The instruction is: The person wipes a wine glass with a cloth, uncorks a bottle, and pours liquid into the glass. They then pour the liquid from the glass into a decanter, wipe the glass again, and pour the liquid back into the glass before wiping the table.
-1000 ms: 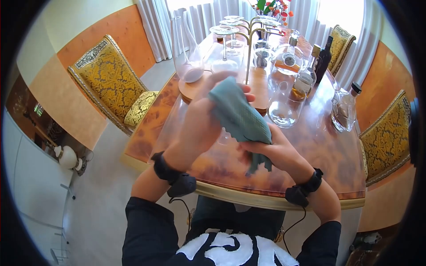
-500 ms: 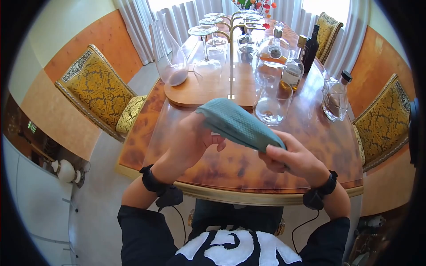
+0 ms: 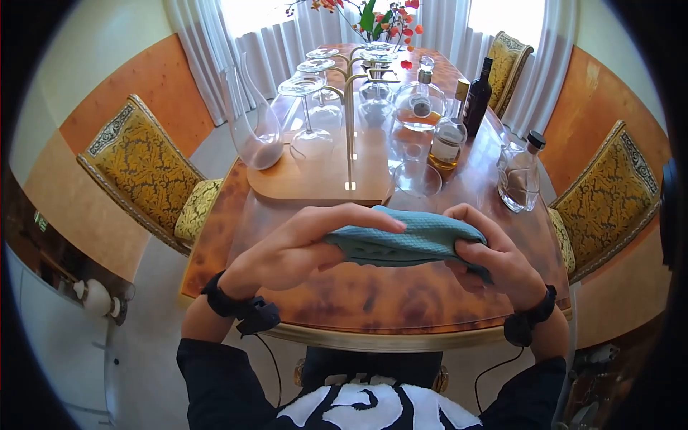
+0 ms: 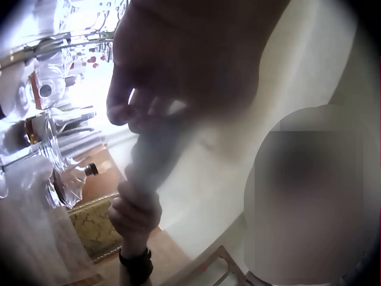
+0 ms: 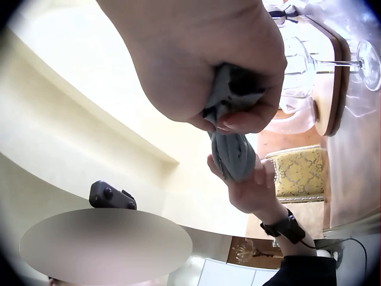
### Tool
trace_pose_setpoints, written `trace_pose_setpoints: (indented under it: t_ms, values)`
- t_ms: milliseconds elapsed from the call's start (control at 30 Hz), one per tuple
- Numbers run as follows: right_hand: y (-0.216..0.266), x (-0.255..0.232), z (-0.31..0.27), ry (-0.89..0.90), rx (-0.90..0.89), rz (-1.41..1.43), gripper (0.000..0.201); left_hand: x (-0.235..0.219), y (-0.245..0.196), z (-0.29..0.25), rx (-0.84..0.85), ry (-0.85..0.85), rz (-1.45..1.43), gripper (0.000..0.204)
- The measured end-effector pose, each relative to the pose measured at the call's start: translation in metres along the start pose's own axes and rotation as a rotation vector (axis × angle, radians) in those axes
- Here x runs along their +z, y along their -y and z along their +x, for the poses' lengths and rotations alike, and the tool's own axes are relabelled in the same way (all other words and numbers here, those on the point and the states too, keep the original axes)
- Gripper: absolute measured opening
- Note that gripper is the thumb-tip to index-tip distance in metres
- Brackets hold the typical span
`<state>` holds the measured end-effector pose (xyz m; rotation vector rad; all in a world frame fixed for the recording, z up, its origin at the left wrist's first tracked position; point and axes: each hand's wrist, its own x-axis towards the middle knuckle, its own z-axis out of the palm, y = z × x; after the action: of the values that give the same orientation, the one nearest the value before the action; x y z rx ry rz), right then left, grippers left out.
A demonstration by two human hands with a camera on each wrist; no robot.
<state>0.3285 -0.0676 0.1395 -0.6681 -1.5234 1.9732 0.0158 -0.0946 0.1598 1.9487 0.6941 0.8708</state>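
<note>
A folded teal cloth point(image 3: 408, 236) with a textured weave stretches level between both hands over the near part of the table. My left hand point(image 3: 290, 244) pinches its left end, with the index finger laid along the top. At the other end my right hand point(image 3: 494, 254) grips the cloth, thumb on top, and a corner hangs below the fingers. In the right wrist view the bunched end of the cloth point(image 5: 235, 89) pokes out of the right fist. The left wrist view is dark and blurred around the cloth.
Beyond the hands stands a wooden base point(image 3: 315, 188) with a brass rack point(image 3: 350, 129) holding upside-down wine glasses point(image 3: 302, 87). A curved glass decanter point(image 3: 264, 147) is on its left. To the right are a clear glass point(image 3: 418, 178), a whisky bottle point(image 3: 448, 143), a dark bottle point(image 3: 478, 100) and a stoppered decanter point(image 3: 519, 175).
The cloth has come down toward the table's near edge and turned from slanted to level. The left hand's index finger now lies over its top. The head view has shifted too.
</note>
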Motion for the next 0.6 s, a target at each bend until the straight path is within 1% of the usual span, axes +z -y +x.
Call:
trace_pose_setpoints:
  t_ms: [33,67,133,167,233,267,300,367,400,433,500,533,567,600]
  values:
    - [0.001,-0.001,0.0,-0.003,0.01,0.02,0.031,-0.002,-0.004,0.0,-0.191,0.023,-0.21,0.037]
    - [0.003,-0.002,0.002,-0.005,0.016,0.037,0.03,-0.006,0.0,0.001,-0.189,0.025,-0.211,0.037]
    - [0.006,-0.003,0.006,-0.005,-0.007,0.043,0.029,-0.015,0.008,0.006,-0.042,0.077,-0.517,0.033]
    - [0.009,-0.004,0.008,-0.002,-0.032,0.048,0.028,-0.014,0.007,0.01,-0.04,0.079,-0.516,0.033]
    - [0.015,-0.013,0.013,-0.014,-0.04,0.074,0.029,-0.006,-0.003,0.022,0.072,-0.031,-0.718,0.037]
    - [0.02,-0.017,0.015,-0.026,-0.047,0.1,0.03,-0.006,-0.012,0.025,0.102,-0.098,-0.625,0.038]
    - [0.026,-0.019,0.017,-0.03,-0.049,0.099,0.03,-0.008,-0.009,0.028,0.104,-0.094,-0.626,0.038]
    - [0.039,-0.022,0.021,-0.063,0.034,0.072,0.028,-0.017,0.001,0.039,0.226,-0.257,0.064,0.039]
    - [0.041,-0.026,0.022,-0.066,0.022,0.072,0.03,-0.023,0.003,0.04,0.196,-0.281,0.129,0.035]
    - [0.045,-0.027,0.023,-0.064,0.018,0.068,0.03,-0.026,0.003,0.043,0.201,-0.282,0.133,0.035]
    - [0.051,-0.026,0.023,-0.067,-0.052,-0.002,0.035,-0.03,0.003,0.047,0.113,-0.395,0.394,0.025]
    - [0.052,-0.027,0.023,-0.08,-0.078,-0.053,0.041,-0.031,0.002,0.051,0.115,-0.396,0.394,0.025]
    - [0.052,-0.029,0.024,-0.081,-0.076,-0.053,0.041,-0.032,0.002,0.054,0.169,-0.463,0.505,0.021]
    - [0.051,-0.032,0.026,-0.097,-0.154,-0.225,0.042,-0.032,0.002,0.058,0.224,-0.53,0.615,0.019]
